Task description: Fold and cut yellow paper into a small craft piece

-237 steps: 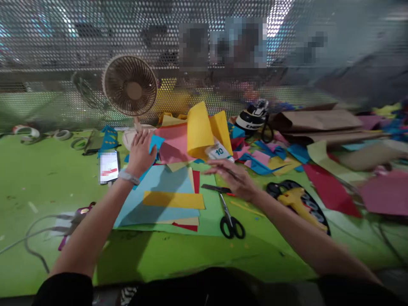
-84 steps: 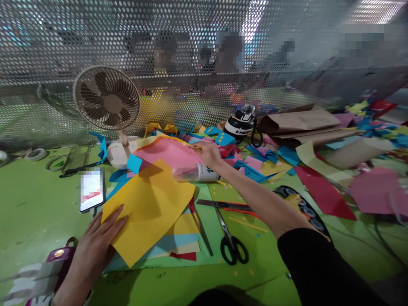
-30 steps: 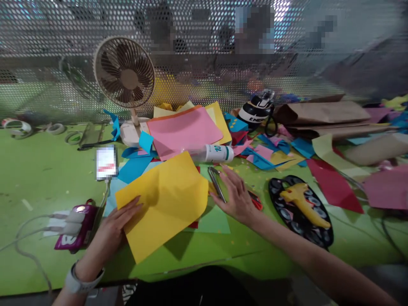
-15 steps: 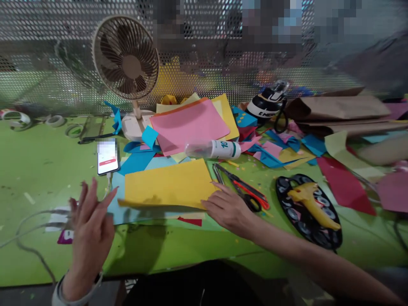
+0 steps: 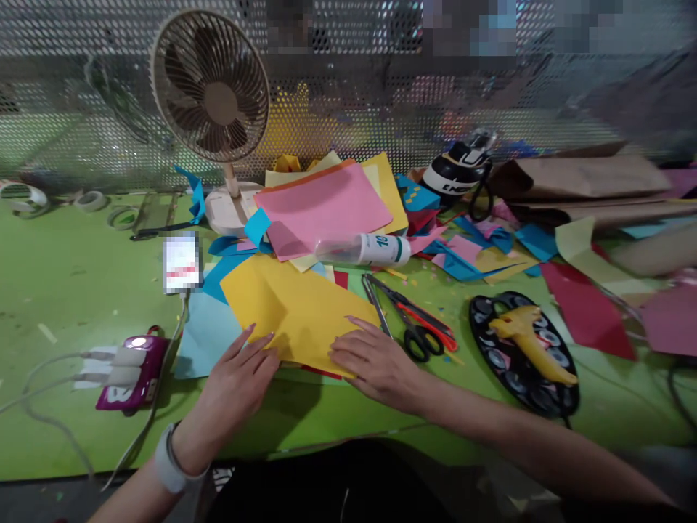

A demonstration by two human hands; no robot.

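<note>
Both my hands lie flat, fingers spread, gripping nothing: my left hand (image 5: 239,378) presses the near left edge of the yellow sheet (image 5: 297,309), my right hand (image 5: 373,363) its near right corner. The sheet rests on a stack of coloured paper in front of me. The fan (image 5: 211,87) stands behind the sheet; if it is blowing, it could lift the free far edge, I think. The scissors (image 5: 408,319) lie just right of the sheet, close to my right fingers, and a glue bottle (image 5: 362,250) lies beyond it. A phone (image 5: 181,261) sits left of the sheet.
</note>
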